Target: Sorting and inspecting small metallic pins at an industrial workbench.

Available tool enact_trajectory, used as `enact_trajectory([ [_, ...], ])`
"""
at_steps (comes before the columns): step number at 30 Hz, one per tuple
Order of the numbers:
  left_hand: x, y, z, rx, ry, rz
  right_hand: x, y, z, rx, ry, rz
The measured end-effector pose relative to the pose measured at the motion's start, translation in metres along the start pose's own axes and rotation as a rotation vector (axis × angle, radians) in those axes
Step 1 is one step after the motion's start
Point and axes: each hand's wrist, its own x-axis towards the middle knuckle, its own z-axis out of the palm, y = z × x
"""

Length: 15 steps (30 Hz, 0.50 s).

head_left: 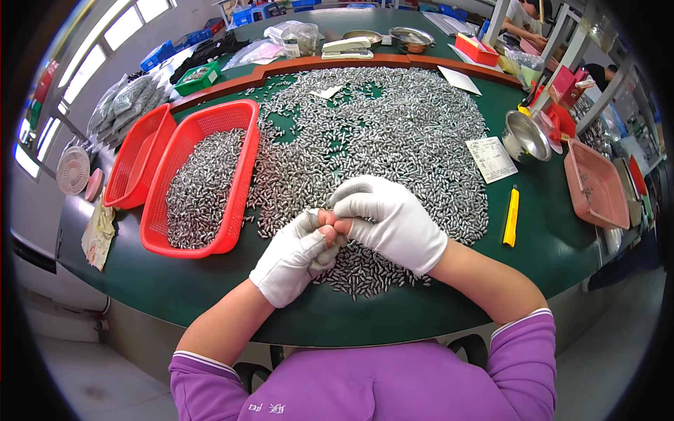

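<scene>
Both my hands wear white gloves that leave some fingertips bare, and they meet above a wide spread of small silvery metal parts (414, 140) on the green table (274, 316). My left hand (298, 252) is closed, its bare fingertips pressed together. Against them pinch the fingers of my right hand (382, 221). Whatever lies between the fingertips is too small or too hidden to name. Left of my hands stands a red perforated basket (249, 158), partly filled with the same kind of parts. More parts lie beneath my wrists, near the table's front edge.
A second red basket (130, 172) sits further left, beside a cloth (98, 235). At right are a yellow cutter knife (512, 217), a printed paper slip (491, 159), a metal bowl (530, 137) and a pink tray (614, 214). A wooden strip (295, 68) borders the back. Another person (523, 21) sits beyond.
</scene>
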Motion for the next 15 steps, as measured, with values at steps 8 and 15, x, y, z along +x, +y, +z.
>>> enact_trajectory([
  [8, -0.001, 0.004, 0.004, 0.028, 0.012, 0.034, -0.008, 0.025, -0.006, -0.650, -0.120, 0.094],
  [15, -0.001, 0.002, 0.004, 0.079, 0.003, 0.063, -0.008, 0.022, -0.005, -0.739, -0.302, 0.204],
])
